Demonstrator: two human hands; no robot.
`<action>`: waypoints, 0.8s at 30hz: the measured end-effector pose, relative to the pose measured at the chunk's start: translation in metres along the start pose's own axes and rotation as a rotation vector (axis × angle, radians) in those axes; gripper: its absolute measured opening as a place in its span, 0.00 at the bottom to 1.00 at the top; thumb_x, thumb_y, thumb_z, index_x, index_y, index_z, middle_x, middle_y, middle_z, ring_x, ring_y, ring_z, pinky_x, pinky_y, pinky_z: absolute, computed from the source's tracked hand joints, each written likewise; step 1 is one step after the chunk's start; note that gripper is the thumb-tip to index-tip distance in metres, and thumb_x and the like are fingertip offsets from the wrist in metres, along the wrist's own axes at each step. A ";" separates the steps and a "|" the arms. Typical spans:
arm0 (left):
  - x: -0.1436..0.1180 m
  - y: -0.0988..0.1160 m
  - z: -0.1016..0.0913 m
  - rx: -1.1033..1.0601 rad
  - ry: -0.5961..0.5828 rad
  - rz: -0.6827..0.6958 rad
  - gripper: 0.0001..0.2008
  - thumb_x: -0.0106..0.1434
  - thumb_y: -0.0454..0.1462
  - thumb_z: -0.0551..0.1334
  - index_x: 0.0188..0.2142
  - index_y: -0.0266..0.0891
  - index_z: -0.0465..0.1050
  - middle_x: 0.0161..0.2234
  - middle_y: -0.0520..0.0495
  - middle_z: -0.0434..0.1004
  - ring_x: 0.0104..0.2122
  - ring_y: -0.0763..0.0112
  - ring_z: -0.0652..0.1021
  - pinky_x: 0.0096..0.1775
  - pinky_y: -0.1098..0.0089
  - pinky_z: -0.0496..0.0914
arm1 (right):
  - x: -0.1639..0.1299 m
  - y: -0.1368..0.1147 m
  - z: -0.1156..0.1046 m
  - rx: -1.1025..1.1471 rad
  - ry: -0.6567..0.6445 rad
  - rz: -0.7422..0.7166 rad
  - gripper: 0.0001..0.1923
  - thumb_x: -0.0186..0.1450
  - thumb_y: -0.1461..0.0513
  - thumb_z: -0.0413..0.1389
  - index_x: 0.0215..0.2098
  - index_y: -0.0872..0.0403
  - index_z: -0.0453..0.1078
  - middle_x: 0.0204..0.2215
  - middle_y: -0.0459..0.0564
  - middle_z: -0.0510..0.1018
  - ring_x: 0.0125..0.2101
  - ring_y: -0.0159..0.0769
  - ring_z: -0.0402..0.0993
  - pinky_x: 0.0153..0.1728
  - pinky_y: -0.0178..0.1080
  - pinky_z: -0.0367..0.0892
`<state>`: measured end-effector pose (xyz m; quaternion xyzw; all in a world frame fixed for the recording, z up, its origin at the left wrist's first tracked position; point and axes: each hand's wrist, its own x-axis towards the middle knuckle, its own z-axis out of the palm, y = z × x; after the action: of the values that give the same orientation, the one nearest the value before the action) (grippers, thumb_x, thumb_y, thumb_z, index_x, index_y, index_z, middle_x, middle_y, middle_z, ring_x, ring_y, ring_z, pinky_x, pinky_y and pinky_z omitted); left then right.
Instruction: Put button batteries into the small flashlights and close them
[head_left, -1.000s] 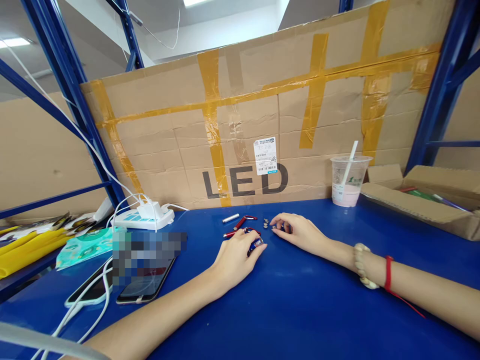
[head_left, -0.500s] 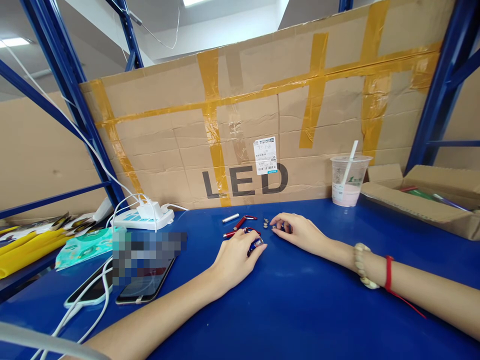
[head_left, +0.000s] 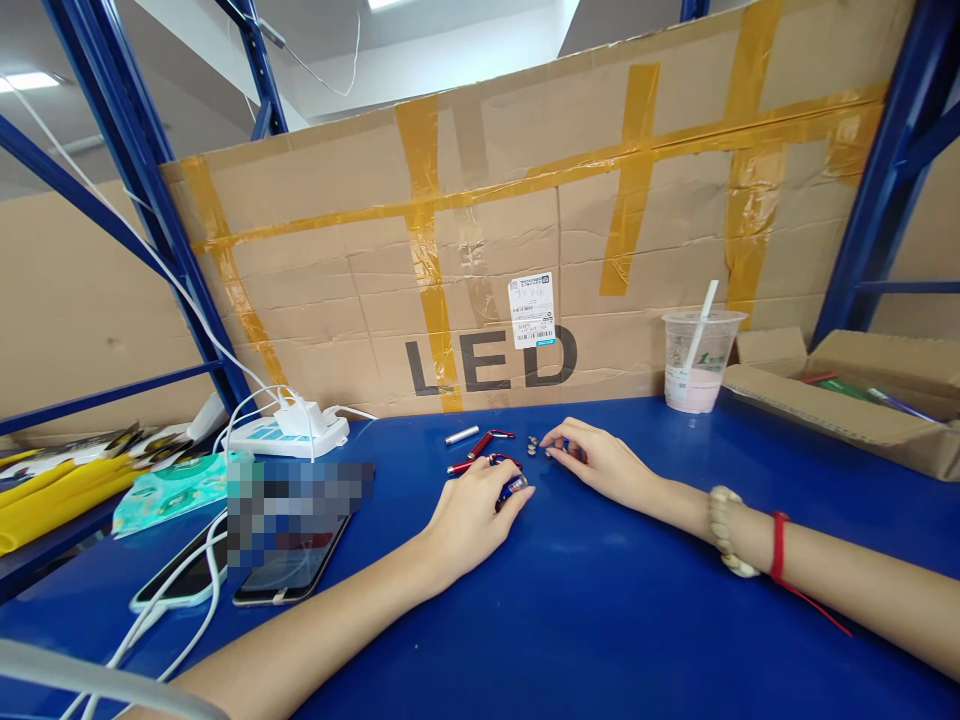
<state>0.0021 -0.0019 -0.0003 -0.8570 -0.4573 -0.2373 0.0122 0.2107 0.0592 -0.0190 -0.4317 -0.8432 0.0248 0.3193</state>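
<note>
My left hand (head_left: pixel 476 510) is closed around a short blue metal tube with a shiny silver end (head_left: pixel 514 487), thumb and fingers on either side. Most of the tube is hidden by the fingers. My right hand (head_left: pixel 596 460) rests on the blue tabletop with its fingers curled and thumb and index tips close together. What lies in that pinch is too small to make out. Several small round silver pieces like button cells (head_left: pixel 532 446) lie just left of those fingertips. Beyond my left hand are a red tube with a clip (head_left: pixel 482 444), another red tube (head_left: pixel 459 468) and a silver cylinder (head_left: pixel 461 436).
At the left are phones (head_left: pixel 289 570) with white cables, a power strip (head_left: pixel 259 437) and a teal packet (head_left: pixel 169 495). A plastic cup with a straw (head_left: pixel 694 385) and an open carton (head_left: pixel 847 400) stand at the right. A large cardboard sheet (head_left: pixel 352 300) closes the back.
My right fingertips have drawn slightly closer together beside the small silver pieces. My left hand keeps its place with the blue tube.
</note>
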 end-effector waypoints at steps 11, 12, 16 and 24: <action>0.000 0.000 0.001 0.000 0.003 0.002 0.11 0.65 0.43 0.50 0.33 0.42 0.67 0.31 0.51 0.71 0.32 0.69 0.73 0.32 0.72 0.67 | 0.000 -0.003 -0.001 0.015 0.002 0.008 0.10 0.66 0.60 0.45 0.39 0.50 0.68 0.38 0.47 0.70 0.29 0.30 0.69 0.33 0.37 0.65; 0.000 0.000 0.000 0.002 0.001 0.002 0.11 0.65 0.43 0.50 0.33 0.42 0.67 0.31 0.51 0.71 0.33 0.69 0.72 0.32 0.72 0.67 | 0.000 -0.003 -0.001 0.012 0.001 0.010 0.10 0.66 0.60 0.45 0.40 0.50 0.68 0.37 0.47 0.70 0.28 0.30 0.68 0.33 0.37 0.65; 0.000 0.001 0.000 0.004 -0.002 0.006 0.11 0.65 0.43 0.50 0.33 0.42 0.67 0.31 0.51 0.71 0.33 0.68 0.72 0.32 0.72 0.66 | 0.000 -0.002 -0.001 0.000 -0.005 0.010 0.10 0.66 0.59 0.45 0.40 0.50 0.68 0.37 0.47 0.70 0.27 0.29 0.68 0.32 0.37 0.65; 0.000 0.001 -0.001 -0.001 0.001 0.004 0.11 0.65 0.43 0.50 0.33 0.42 0.67 0.31 0.51 0.71 0.32 0.69 0.72 0.32 0.72 0.67 | 0.000 0.000 0.000 0.016 -0.002 0.000 0.11 0.66 0.59 0.44 0.40 0.50 0.68 0.37 0.48 0.71 0.27 0.30 0.68 0.33 0.38 0.65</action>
<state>0.0026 -0.0027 0.0006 -0.8578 -0.4553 -0.2381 0.0126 0.2106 0.0587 -0.0192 -0.4292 -0.8433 0.0318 0.3219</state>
